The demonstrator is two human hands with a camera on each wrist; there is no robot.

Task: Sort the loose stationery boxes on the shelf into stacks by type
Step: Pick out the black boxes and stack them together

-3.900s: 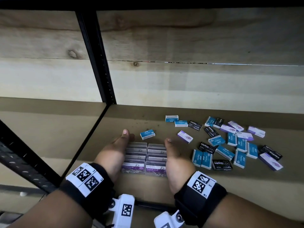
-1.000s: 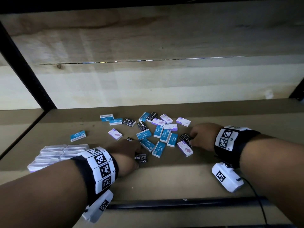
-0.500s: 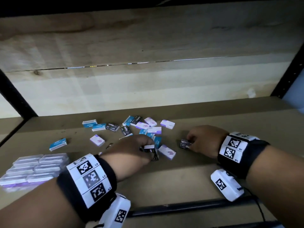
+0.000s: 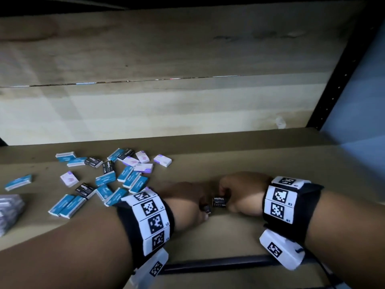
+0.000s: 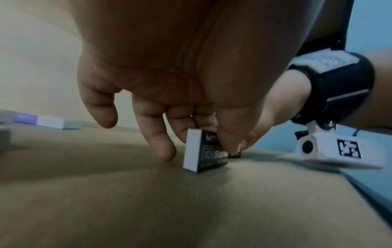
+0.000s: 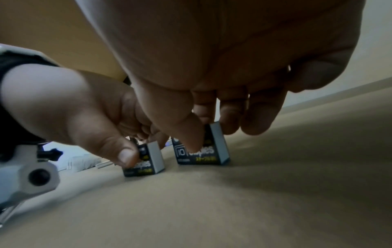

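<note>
Two black staples boxes stand on edge, side by side, on the brown shelf board (image 4: 239, 232), right of the loose pile. My left hand (image 4: 205, 209) pinches one black box (image 5: 203, 153) between thumb and fingers; the head view hides most of that box. My right hand (image 4: 224, 197) pinches the other black box (image 4: 219, 202), thumb on its printed face. In the right wrist view the right-hand box (image 6: 212, 151) is nearer and the left-hand box (image 6: 148, 162) stands just left of it. Loose teal boxes (image 4: 125, 174), purple-and-white boxes (image 4: 162, 160) and black boxes (image 4: 84, 189) lie scattered at the left.
Stacked clear paper clip boxes (image 4: 8, 209) sit at the far left edge. A black upright post (image 4: 333, 86) bounds the shelf on the right, and a black front rail (image 4: 218, 263) runs below my wrists. The wooden back wall (image 4: 166, 111) is close behind.
Both hands have carried their black boxes rightwards away from the pile and brought them together, low on the shelf. The view has swung to the right.
</note>
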